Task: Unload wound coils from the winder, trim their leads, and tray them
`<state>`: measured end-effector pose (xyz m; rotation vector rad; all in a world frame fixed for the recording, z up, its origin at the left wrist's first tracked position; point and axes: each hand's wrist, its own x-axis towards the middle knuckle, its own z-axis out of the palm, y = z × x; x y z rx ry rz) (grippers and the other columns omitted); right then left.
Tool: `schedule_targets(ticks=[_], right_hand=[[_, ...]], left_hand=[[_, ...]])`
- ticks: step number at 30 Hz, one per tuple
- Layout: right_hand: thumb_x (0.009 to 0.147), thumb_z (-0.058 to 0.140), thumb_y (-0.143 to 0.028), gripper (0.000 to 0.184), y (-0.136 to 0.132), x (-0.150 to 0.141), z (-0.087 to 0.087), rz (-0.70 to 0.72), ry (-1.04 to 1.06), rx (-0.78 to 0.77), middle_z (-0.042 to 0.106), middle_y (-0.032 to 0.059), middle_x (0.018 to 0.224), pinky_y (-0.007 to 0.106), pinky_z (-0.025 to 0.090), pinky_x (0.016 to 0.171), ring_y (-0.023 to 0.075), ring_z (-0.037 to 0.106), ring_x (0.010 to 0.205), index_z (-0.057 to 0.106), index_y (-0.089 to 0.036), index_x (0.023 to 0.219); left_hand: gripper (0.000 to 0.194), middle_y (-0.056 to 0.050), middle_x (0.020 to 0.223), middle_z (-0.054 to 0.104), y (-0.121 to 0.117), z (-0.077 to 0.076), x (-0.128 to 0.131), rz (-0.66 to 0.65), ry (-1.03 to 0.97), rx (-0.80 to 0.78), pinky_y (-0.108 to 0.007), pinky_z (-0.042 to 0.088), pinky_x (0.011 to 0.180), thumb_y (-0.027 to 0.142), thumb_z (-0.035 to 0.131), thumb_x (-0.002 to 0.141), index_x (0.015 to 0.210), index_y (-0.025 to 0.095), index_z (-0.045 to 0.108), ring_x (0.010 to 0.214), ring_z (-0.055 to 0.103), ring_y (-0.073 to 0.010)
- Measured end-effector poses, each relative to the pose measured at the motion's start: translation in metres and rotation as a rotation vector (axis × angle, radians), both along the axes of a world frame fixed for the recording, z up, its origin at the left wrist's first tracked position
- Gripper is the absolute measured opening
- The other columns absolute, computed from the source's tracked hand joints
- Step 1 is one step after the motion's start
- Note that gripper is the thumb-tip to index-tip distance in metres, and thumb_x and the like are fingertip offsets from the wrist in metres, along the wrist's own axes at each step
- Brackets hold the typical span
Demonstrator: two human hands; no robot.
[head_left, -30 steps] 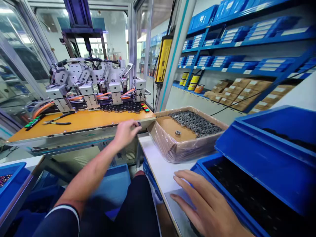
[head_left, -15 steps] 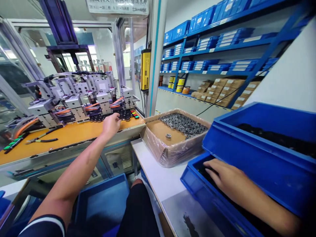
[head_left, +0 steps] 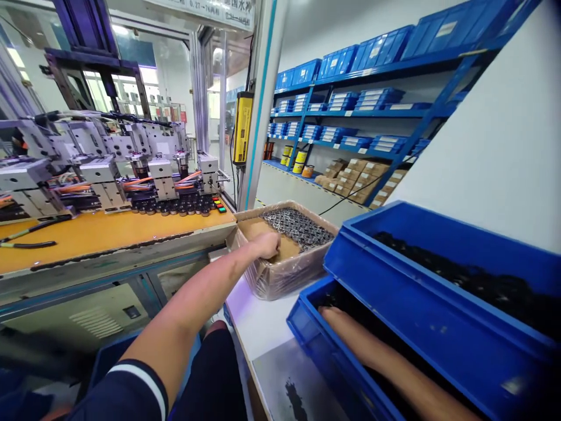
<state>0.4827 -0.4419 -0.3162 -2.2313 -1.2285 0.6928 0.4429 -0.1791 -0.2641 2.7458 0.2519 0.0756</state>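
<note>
My left hand reaches into a plastic-lined cardboard box, its fingers curled and pointing down over the bare cardboard at the near side. Whatever lies between those fingertips is hidden. Rows of small round metal parts fill the far and right side of the box. My right hand is sunk inside the lower blue bin, among dark contents, with its fingers out of sight. Along the orange machine table stands a row of small dark round pieces.
Above the lower bin sits a larger blue bin holding black parts. Pliers lie on the orange table before the machine fixtures. A yellow sensor bar is on the post. Blue shelving stands behind.
My left hand has moved right, from the row of pieces on the orange table into the cardboard box. My right hand has gone deeper into the lower bin. The view has turned slightly right.
</note>
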Motion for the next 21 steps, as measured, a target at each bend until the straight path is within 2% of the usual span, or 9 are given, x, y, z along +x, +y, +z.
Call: schedule_targets(ticks=[4, 7, 9, 11, 13, 16, 19, 21], right_hand=[[0.076, 0.050, -0.031, 0.025, 0.003, -0.003, 0.009, 0.085, -0.020, 0.035, 0.069, 0.0063, 0.074, 0.032, 0.050, 0.070, 0.0226, 0.062, 0.074, 0.063, -0.016, 0.062], [0.078, 0.053, -0.035, 0.027, 0.008, -0.007, 0.020, 0.152, -0.035, 0.063, 0.069, 0.0068, 0.075, 0.032, 0.051, 0.072, 0.0231, 0.063, 0.075, 0.063, -0.017, 0.060], [0.080, 0.053, -0.039, 0.030, 0.010, -0.008, 0.026, 0.180, -0.045, 0.078, 0.069, 0.0075, 0.078, 0.032, 0.052, 0.074, 0.0236, 0.064, 0.077, 0.065, -0.017, 0.064], [0.084, 0.050, -0.042, 0.033, 0.011, -0.007, 0.028, 0.195, -0.057, 0.084, 0.070, 0.0085, 0.083, 0.033, 0.053, 0.076, 0.0242, 0.066, 0.081, 0.068, -0.017, 0.072], [0.087, 0.047, -0.045, 0.037, 0.009, -0.001, 0.028, 0.200, -0.071, 0.081, 0.071, 0.0098, 0.088, 0.034, 0.054, 0.079, 0.0253, 0.067, 0.086, 0.071, -0.018, 0.079], [0.083, 0.053, -0.051, 0.038, 0.006, 0.008, 0.031, 0.144, -0.236, 0.157, 0.072, 0.0106, 0.086, 0.037, 0.056, 0.078, 0.0268, 0.069, 0.083, 0.073, -0.019, 0.079], [0.079, 0.059, -0.055, 0.038, 0.010, -0.002, 0.045, 0.050, -0.515, 0.403, 0.071, 0.0091, 0.079, 0.035, 0.057, 0.063, 0.0251, 0.069, 0.071, 0.074, -0.020, 0.075], [0.083, 0.061, -0.049, 0.032, 0.018, -0.029, 0.060, 0.068, -0.613, 0.584, 0.069, 0.0071, 0.079, 0.032, 0.056, 0.060, 0.0218, 0.068, 0.068, 0.073, -0.021, 0.076]], left_hand=[[0.033, -0.010, 0.122, 0.060, 0.000, -0.003, -0.002, 0.061, -0.031, -0.087, -0.043, 0.055, 0.087, 0.033, 0.058, 0.092, 0.121, 0.017, 0.057, 0.104, 0.062, -0.0222], [0.032, -0.010, 0.122, 0.061, 0.000, 0.006, -0.013, 0.092, -0.136, -0.172, -0.044, 0.055, 0.087, 0.033, 0.057, 0.092, 0.120, 0.016, 0.058, 0.104, 0.062, -0.0221], [0.029, -0.009, 0.118, 0.062, -0.002, 0.015, -0.030, 0.105, -0.250, -0.236, -0.043, 0.053, 0.089, 0.030, 0.059, 0.091, 0.116, 0.015, 0.060, 0.105, 0.062, -0.0219], [0.027, -0.009, 0.114, 0.062, -0.007, 0.021, -0.060, 0.111, -0.382, -0.309, -0.039, 0.052, 0.090, 0.025, 0.062, 0.089, 0.114, 0.014, 0.062, 0.102, 0.061, -0.0194], [0.027, -0.010, 0.111, 0.061, -0.016, 0.022, -0.101, 0.113, -0.499, -0.379, -0.031, 0.051, 0.087, 0.021, 0.063, 0.087, 0.114, 0.014, 0.064, 0.093, 0.060, -0.0151], [0.027, -0.009, 0.107, 0.060, -0.032, 0.011, -0.172, 0.118, -0.630, -0.544, -0.024, 0.050, 0.074, 0.020, 0.065, 0.085, 0.110, 0.012, 0.066, 0.079, 0.056, -0.0104], [0.026, -0.007, 0.104, 0.061, -0.046, -0.007, -0.230, 0.128, -0.768, -1.045, -0.020, 0.047, 0.067, 0.017, 0.073, 0.076, 0.100, 0.012, 0.069, 0.070, 0.051, -0.0060], [0.029, -0.006, 0.100, 0.063, -0.054, -0.015, -0.253, 0.159, -0.775, -1.223, -0.018, 0.046, 0.064, 0.015, 0.080, 0.068, 0.096, 0.012, 0.071, 0.066, 0.050, -0.0042]])
